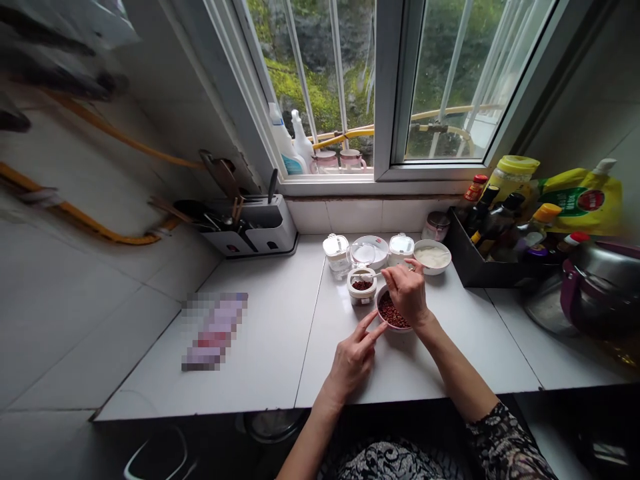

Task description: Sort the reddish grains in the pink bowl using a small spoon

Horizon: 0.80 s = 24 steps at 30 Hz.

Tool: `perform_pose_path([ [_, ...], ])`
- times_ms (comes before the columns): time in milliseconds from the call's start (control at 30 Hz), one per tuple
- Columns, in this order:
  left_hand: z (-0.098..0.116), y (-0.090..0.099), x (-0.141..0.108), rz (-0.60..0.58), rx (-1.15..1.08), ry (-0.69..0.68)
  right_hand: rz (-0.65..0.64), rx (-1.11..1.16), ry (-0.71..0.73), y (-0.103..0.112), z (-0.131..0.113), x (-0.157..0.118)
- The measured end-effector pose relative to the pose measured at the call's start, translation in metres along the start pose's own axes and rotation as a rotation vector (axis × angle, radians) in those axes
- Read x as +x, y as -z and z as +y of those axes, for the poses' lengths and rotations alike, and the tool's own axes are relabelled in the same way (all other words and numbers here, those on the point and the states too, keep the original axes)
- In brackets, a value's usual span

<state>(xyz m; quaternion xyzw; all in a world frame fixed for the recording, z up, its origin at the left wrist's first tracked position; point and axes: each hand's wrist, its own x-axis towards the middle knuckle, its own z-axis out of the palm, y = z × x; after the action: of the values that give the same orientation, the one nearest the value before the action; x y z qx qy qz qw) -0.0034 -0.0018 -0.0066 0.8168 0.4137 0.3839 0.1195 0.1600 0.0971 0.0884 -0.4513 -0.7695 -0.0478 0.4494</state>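
The right hand [407, 292] pinches a small spoon [373, 273] over the open spice jar [361, 287], hovering above the small bowl of red-brown grains [391, 312], while the left hand [354, 358] lies with fingers loosely spread, fingertips touching that bowl's near rim. Just behind stand more lidded jars [336, 252] and a bowl of white paste [433, 257] (none blocks the hands). All sit on a white tiled counter [260, 360] below a window [387, 87], with a utensil holder [250, 227] left and a bottle rack [493, 257] right.
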Motion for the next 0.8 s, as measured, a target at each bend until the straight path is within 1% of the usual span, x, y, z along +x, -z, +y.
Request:
perform_pose_path([
  [67, 0.001, 0.0, 0.0, 0.008, -0.004, 0.0, -0.012, -0.018, 0.06, 0.0, -0.003, -0.001],
  [100, 0.001, 0.0, 0.001, 0.006, -0.004, 0.001, -0.005, -0.013, 0.059, 0.002, -0.002, -0.002],
  [200, 0.002, 0.001, 0.001, 0.003, -0.008, 0.004, 0.046, 0.022, -0.029, 0.01, 0.009, -0.001],
  [300, 0.003, 0.001, 0.002, 0.01, -0.017, -0.004, 0.109, 0.044, -0.11, 0.022, 0.03, -0.003],
  [367, 0.003, 0.001, 0.003, 0.016, -0.017, -0.012, 0.068, 0.041, -0.113, 0.029, 0.042, -0.006],
  [433, 0.004, 0.002, 0.003, 0.018, -0.012, -0.013, -0.018, 0.028, -0.081, 0.032, 0.051, -0.011],
  [533, 0.004, 0.002, 0.003, 0.018, -0.007, -0.007, -0.146, 0.004, -0.017, 0.026, 0.053, -0.018],
  [600, 0.004, 0.002, 0.003, 0.019, -0.008, 0.001, -0.204, -0.009, 0.005, 0.019, 0.05, -0.022],
  [700, 0.004, 0.002, 0.003, 0.019, -0.016, -0.003, -0.233, -0.01, -0.015, 0.01, 0.046, -0.025],
  [800, 0.004, 0.002, 0.002, 0.025, -0.02, -0.012, -0.21, 0.011, -0.057, 0.01, 0.048, -0.026],
])
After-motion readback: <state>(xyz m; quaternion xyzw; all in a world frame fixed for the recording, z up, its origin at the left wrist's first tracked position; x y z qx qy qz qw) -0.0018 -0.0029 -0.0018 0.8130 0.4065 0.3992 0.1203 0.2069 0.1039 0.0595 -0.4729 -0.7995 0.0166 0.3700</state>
